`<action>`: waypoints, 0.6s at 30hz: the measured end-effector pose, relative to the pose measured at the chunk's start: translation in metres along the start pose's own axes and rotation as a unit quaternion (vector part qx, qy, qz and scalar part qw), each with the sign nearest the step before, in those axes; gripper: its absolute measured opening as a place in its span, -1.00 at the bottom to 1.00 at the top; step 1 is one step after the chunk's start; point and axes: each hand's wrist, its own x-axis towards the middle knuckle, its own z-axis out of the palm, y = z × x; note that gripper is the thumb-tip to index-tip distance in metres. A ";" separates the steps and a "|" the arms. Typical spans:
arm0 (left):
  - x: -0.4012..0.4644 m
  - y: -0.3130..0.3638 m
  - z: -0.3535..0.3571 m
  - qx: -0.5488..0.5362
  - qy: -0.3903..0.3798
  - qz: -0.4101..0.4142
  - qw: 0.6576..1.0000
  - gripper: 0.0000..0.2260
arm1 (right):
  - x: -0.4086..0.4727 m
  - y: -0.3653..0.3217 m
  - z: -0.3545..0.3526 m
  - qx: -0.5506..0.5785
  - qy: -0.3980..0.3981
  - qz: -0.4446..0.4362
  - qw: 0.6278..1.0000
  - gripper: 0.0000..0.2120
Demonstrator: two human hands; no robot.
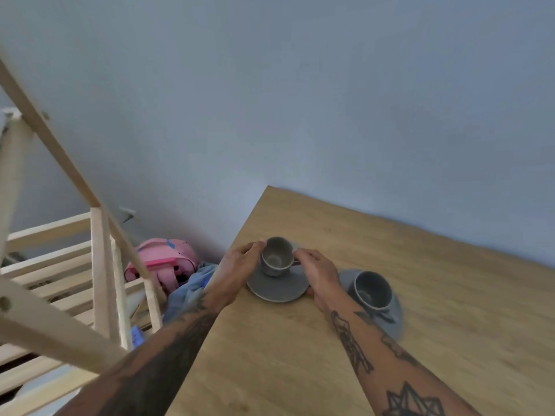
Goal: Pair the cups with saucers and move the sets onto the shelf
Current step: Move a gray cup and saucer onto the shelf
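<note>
A grey cup (276,256) stands on a grey saucer (277,288) near the left edge of the wooden table (420,295). My left hand (237,271) grips the saucer's left side, thumb near the cup's rim. My right hand (319,273) grips the saucer's right side, fingers next to the cup's handle. To the right, a second grey cup (374,291) sits on its own saucer (395,318), partly hidden behind my right forearm. The wooden slatted shelf (75,265) stands to the left of the table.
A pink bag (163,259) and blue cloth (189,291) lie on the floor between shelf and table. A slanted wooden beam (60,154) of the shelf frame crosses the upper left. A plain blue-grey wall rises behind the table.
</note>
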 end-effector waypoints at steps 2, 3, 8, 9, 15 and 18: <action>-0.009 0.001 0.002 -0.007 0.006 -0.012 1.000 -0.47 | -0.005 -0.001 -0.005 -0.001 -0.008 -0.004 1.000 -0.86; -0.016 0.001 0.003 -0.013 0.008 -0.017 1.000 -0.46 | -0.009 -0.001 -0.008 0.000 -0.009 -0.009 1.000 -0.86; -0.069 0.004 0.007 -0.044 0.024 0.004 0.999 -0.46 | -0.043 0.000 -0.032 0.013 -0.026 -0.053 0.998 -0.84; -0.081 0.006 0.007 -0.054 0.032 0.016 0.998 -0.48 | -0.052 0.001 -0.038 0.022 -0.036 -0.059 0.997 -0.84; -0.169 0.010 0.004 -0.066 0.104 0.043 0.991 -0.56 | -0.125 0.008 -0.074 0.050 -0.074 -0.117 0.989 -0.82; -0.212 0.007 -0.007 -0.079 0.129 0.051 0.987 -0.53 | -0.164 0.009 -0.085 0.040 -0.085 -0.136 0.986 -0.81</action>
